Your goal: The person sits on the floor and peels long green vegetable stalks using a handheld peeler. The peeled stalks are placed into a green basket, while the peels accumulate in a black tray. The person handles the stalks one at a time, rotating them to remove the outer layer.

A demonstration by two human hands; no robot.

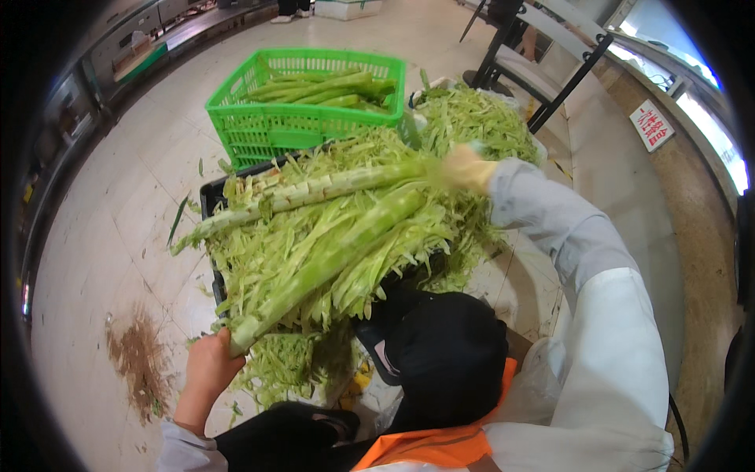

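My left hand [211, 364] grips the lower end of a thick, mostly peeled green celtuce stem [330, 265], which slants up to the right across a heap of peelings. Above it another celtuce stem [330, 186], still with ringed skin, lies on the heap. My right hand [466, 168], blurred and seemingly in a yellowish glove, is at the far right of the stems; whether it holds a tool cannot be made out. Long green peelings [283, 236] fill and cover a black crate [215, 274] in front of me.
Behind the heap stands a green plastic basket [330, 127] holding several pale green stems. To its right a container overflows with peelings [478, 115]. A chair [525, 76] stands at the upper right. Brown dirt [138, 360] marks the tiled floor at left. Near the top, another person's shoes [283, 19] show.
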